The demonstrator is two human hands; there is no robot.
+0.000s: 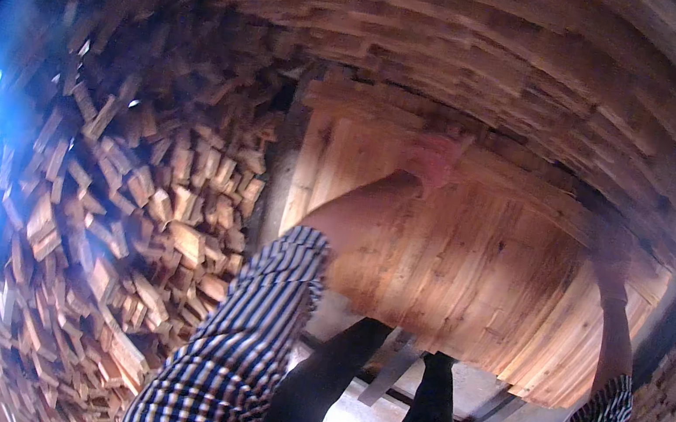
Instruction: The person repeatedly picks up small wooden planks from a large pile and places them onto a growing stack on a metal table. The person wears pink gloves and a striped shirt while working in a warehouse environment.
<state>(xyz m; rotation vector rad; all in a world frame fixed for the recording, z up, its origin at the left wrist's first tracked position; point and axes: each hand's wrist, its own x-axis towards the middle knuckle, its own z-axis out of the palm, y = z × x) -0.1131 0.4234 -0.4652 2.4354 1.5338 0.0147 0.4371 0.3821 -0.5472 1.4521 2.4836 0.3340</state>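
Observation:
A layer of pale wooden boards [420, 251] lies side by side in front of me, with a narrow wood strip [355, 106] along its far edge. My left hand [439, 161], smeared by motion and pinkish, is at the far middle of the boards by that strip. Farther right, my right hand [612, 250] is over the boards' far right part, blurred and in shadow. Whether either hand grips a board cannot be made out. Both forearms reach forward in checked sleeves.
A large heap of short wood offcuts [187, 240] fills the left side. Stacked lumber [505, 52] rises just beyond the boards, and more wood [670, 405] lies at the right. Below the boards' near edge are my dark-trousered legs [420, 418] and metal bars [388, 369].

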